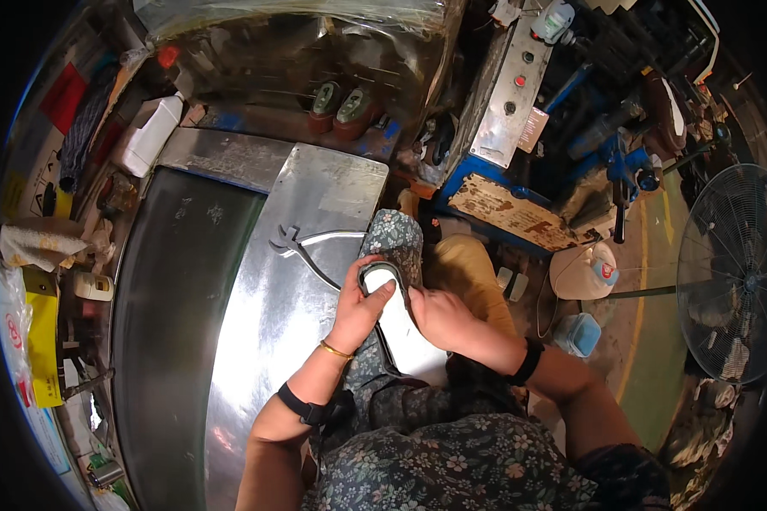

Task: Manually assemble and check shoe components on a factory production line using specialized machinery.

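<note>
Between both hands, the white, dark-rimmed shoe-shaped piece [406, 330] lay along the floral-covered thigh [394, 228], apparently for bracing, while pincers [293, 239] rested left of the grip, probably for easy reach. The left hand [362, 308] clasped it, thumb across its white face; the right hand [442, 318] curled against the opposite edge, fingertips hidden, so its hold couldn't be told.

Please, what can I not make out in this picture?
All in the head view:
White piece: underside, turned away from the camera.
Left hand: most fingertips, behind the white piece.
Right hand: some fingertips, behind the hand itself.
Pliers: lower handle's end, apparently behind the left hand.
Yellow sheet: print too small.
</note>
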{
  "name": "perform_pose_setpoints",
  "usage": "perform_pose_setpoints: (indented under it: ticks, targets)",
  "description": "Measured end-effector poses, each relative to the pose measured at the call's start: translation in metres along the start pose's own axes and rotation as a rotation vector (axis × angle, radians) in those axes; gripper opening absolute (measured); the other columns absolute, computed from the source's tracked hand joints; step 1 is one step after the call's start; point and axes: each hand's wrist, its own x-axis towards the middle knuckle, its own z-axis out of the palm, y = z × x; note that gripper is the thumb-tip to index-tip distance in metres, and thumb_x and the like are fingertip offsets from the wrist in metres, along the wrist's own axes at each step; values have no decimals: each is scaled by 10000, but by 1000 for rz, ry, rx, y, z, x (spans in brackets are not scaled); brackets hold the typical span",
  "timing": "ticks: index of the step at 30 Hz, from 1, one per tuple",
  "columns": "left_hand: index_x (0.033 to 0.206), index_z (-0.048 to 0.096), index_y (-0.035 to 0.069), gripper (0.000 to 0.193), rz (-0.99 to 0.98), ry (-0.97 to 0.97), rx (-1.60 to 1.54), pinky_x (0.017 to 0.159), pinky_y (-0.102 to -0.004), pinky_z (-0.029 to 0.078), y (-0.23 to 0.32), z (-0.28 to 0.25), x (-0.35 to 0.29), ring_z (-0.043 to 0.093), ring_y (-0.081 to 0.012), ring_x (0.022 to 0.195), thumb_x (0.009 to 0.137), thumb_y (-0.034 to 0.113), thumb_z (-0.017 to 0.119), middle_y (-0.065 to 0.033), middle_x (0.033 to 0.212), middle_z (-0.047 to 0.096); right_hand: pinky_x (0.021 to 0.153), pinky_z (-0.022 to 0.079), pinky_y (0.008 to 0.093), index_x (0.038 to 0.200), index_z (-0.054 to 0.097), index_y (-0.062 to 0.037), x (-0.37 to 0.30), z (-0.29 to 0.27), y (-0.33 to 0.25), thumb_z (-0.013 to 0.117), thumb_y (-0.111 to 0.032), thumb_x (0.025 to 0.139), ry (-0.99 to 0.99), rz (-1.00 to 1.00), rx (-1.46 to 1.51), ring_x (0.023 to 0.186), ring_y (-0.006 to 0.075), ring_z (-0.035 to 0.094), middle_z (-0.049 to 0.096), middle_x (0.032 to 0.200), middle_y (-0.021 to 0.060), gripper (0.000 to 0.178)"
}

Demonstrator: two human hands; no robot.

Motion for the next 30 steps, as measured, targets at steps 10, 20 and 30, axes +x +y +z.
perform_pose_setpoints:
  ticks: [10, 20, 30]
  targets:
    - [1328, 416, 40, 462, -12, -60, 45, 829, -227, 460, -5, 4, 13, 546, -93, 946, 918, 36, 629, -23, 1090, 584, 790, 523, 393, 1141, 583, 75, 15, -22, 24, 402, -424, 1001, -145, 24, 41, 903, 328, 671, 688, 980, 199, 549]
    - [1303, 459, 75, 431, -68, -58, 142, 555, -170, 358, 13, 10, 7, 447, -18, 690, 911, 60, 637, 37, 962, 579, 1061, 359, 390, 1331, 446, 121, -56, -20, -17, 476, -427, 998, -249, 285, 69, 1268, 417, 466, 486, 1291, 377, 642]
    - [1260, 527, -42, 520, -130, 323, 234, 1002, -402, 425, -4, 10, -2, 570, -331, 1155, 1033, 374, 313, -218, 1202, 611, 1080, 338, 361, 1473, 119, 99, -18, -5, -15, 512, -447, 972, -141, 241, 767, 1313, 333, 424, 395, 1412, 303, 839]
